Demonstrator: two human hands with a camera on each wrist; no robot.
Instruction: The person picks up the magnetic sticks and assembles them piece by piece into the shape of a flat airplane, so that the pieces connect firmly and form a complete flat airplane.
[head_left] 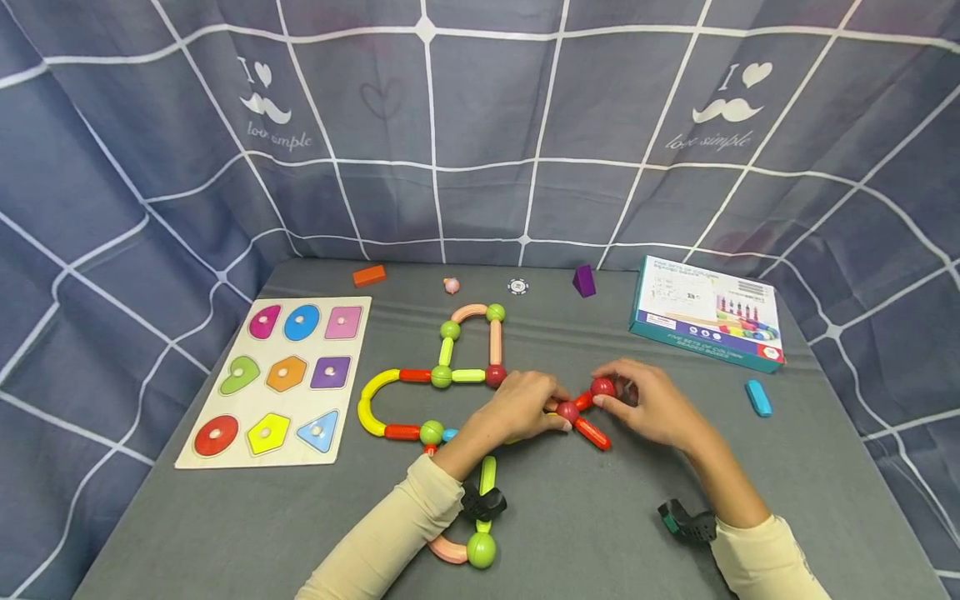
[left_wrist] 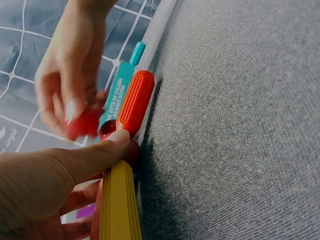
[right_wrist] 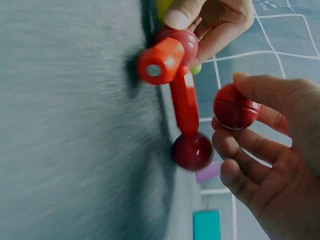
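Near the table (head_left: 225, 517) centre, toward its front edge, we see both hands at a rod-and-ball chain (head_left: 442, 377). Left hand (head_left: 525, 408): fingers curled, pinching the dark red ball (head_left: 567, 411) where two orange rods (head_left: 592, 433) meet. Right hand (head_left: 652, 408): thumb & fingers pinch a bright red ball (head_left: 602, 387), just beside the upper rod's end; in the right wrist view it sits apart from the rod.

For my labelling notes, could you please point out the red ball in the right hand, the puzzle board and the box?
red ball (right_wrist: 235, 106), right wrist view, its front face.
puzzle board (head_left: 352, 367), head view, bare right edge.
box (head_left: 697, 304), head view, lid centre.
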